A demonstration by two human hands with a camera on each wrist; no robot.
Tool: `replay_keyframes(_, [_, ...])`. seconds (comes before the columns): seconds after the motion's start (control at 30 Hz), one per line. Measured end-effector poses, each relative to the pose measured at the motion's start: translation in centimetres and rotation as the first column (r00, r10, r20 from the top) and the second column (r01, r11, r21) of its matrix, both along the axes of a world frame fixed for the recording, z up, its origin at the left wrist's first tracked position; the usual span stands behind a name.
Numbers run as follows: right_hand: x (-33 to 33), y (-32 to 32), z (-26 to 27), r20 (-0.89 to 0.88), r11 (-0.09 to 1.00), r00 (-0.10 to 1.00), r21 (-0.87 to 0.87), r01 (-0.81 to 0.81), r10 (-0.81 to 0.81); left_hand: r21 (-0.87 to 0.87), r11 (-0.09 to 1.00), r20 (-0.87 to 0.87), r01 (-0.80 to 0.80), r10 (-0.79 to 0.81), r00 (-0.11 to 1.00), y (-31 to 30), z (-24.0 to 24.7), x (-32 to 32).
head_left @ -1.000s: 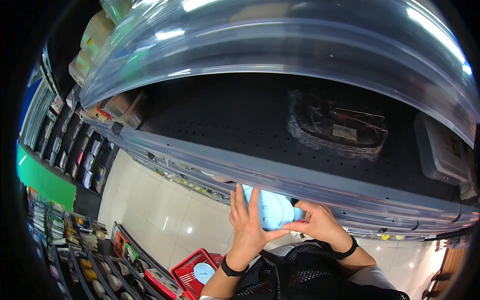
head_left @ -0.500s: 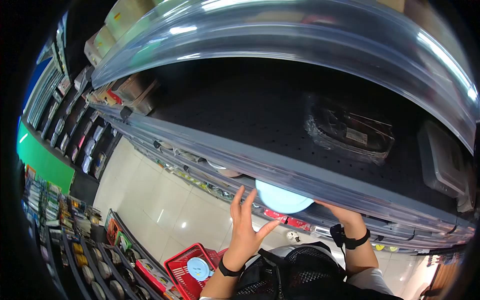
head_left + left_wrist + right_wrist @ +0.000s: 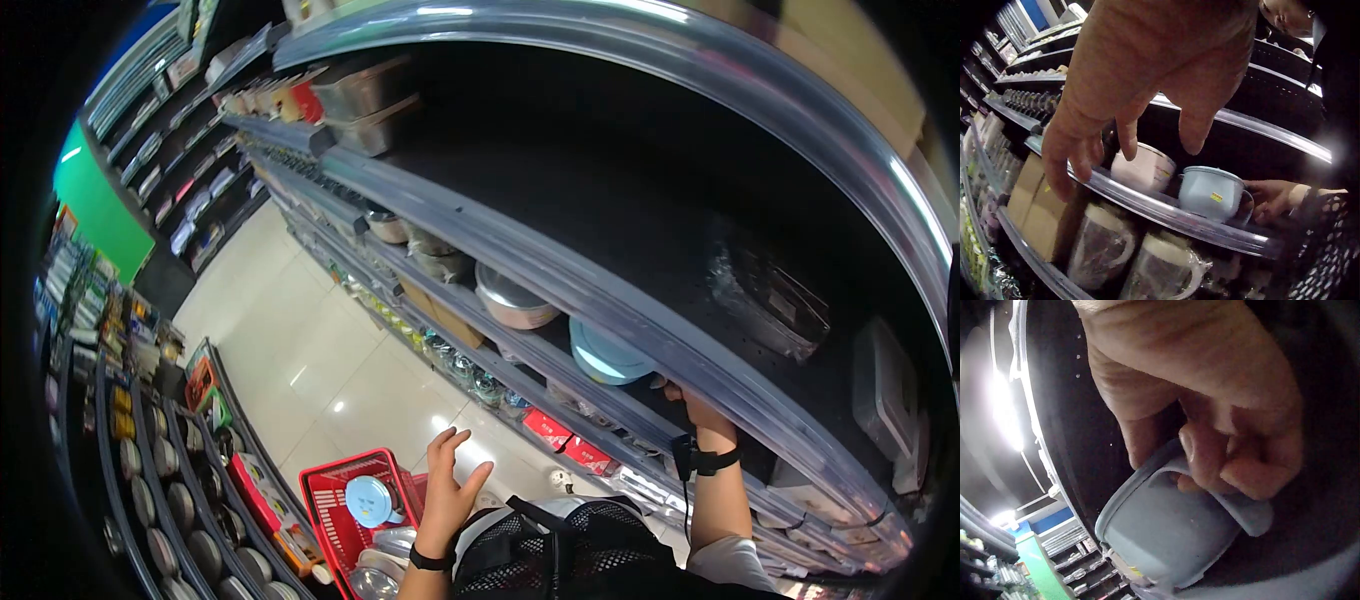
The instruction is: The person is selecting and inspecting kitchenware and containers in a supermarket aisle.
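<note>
A light blue enamel pot (image 3: 603, 356) with a side handle stands on a middle shelf, also seen as the blue pot (image 3: 1213, 192) from the left wrist. My right hand (image 3: 692, 402) reaches under the shelf rail (image 3: 640, 310) and its fingers curl round the pot's handle (image 3: 1235, 509). The right wrist view shows that grip close up, with the pot (image 3: 1160, 540) below the fingers (image 3: 1207, 447). My left hand (image 3: 455, 468) hovers lower down in the aisle, fingers spread and holding nothing, well apart from the pot.
A pale pink pot (image 3: 1145, 167) and a steel bowl (image 3: 512, 300) stand left of the blue pot. Glass jars (image 3: 1100, 247) fill the shelf below. A red basket (image 3: 340, 492) with a blue lid (image 3: 368, 500) sits on the tiled floor. A wrapped pan (image 3: 775, 305) lies on the upper shelf.
My left hand let go of the blue pot and dropped away from the shelf. My right hand carried the pot onto the shelf by its handle.
</note>
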State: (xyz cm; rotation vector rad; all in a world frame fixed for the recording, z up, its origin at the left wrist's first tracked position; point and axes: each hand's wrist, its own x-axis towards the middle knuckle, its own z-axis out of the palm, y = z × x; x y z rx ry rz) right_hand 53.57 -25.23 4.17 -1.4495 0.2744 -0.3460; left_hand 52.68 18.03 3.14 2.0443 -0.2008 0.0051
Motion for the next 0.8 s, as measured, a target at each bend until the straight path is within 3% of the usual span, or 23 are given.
replay_keyframes(0.13, [2.3, 1.4, 0.6, 0.019, 0.983, 0.994, 0.147, -0.106, 0.105, -0.032, 0.991, -0.065, -0.131, 0.129, 0.990, 3.2, -1.1, -1.3])
replay_keyframes(0.17, [2.8, 1.0, -0.2, -0.010, 0.992, 0.993, 0.033, -0.120, 0.121, -0.064, 0.984, -0.101, -0.164, 0.157, 0.982, 4.1, -1.7, -1.5])
replay_keyframes(0.2, [2.5, 1.5, 0.4, -0.020, 0.988, 0.988, 0.026, -0.152, 0.153, -0.095, 0.974, -0.138, -0.205, 0.191, 0.972, 4.8, -2.5, -2.0])
replay_keyframes(0.27, [2.6, 3.2, 1.5, -0.142, 0.992, 0.989, -0.106, -0.064, 0.049, -0.088, 0.966, -0.087, -0.242, 0.234, 0.968, 6.6, -5.4, -2.6])
replay_keyframes(0.33, [3.2, 1.6, -0.5, -0.246, 0.987, 0.967, -0.123, -0.099, 0.066, 0.028, 0.969, 0.059, -0.246, 0.244, 0.968, 7.8, -5.5, -3.0])
replay_keyframes(0.43, [4.4, -0.9, -2.0, -0.336, 0.959, 0.921, -0.129, -0.253, 0.198, 0.029, 0.953, 0.054, -0.301, 0.299, 0.953, 8.4, -6.7, -4.2])
replay_keyframes(0.47, [4.6, -0.2, -0.7, -0.374, 0.945, 0.909, -0.183, -0.270, 0.187, -0.002, 0.950, 0.041, -0.311, 0.311, 0.950, 8.6, -7.5, -4.4])
replay_keyframes(0.57, [5.7, -0.7, -1.3, -0.484, 0.970, 0.875, -0.217, -0.111, -0.008, -0.012, 0.931, -0.004, -0.365, 0.365, 0.931, 10.0, -9.5, -5.0])
replay_keyframes(0.6, [6.4, -2.0, -2.3, -0.449, 0.991, 0.893, -0.102, -0.083, 0.028, -0.014, 0.922, -0.016, -0.387, 0.387, 0.922, 10.7, -10.5, -5.3])
replay_keyframes(0.7, [6.5, -3.0, -2.6, -0.513, 0.982, 0.858, -0.174, -0.079, -0.022, 0.030, 0.879, -0.039, -0.476, 0.477, 0.878, 12.5, -13.0, -6.1])
replay_keyframes(0.77, [6.2, -1.5, -2.0, -0.416, 0.922, 0.881, -0.383, 0.055, -0.225, 0.075, 0.846, -0.055, -0.528, 0.533, 0.845, 14.2, -15.1, -6.9])
replay_keyframes(0.8, [6.8, -2.7, -1.8, -0.421, 0.922, 0.882, -0.385, 0.039, -0.213, 0.120, 0.816, -0.058, -0.566, 0.575, 0.816, 15.2, -16.0, -7.4])
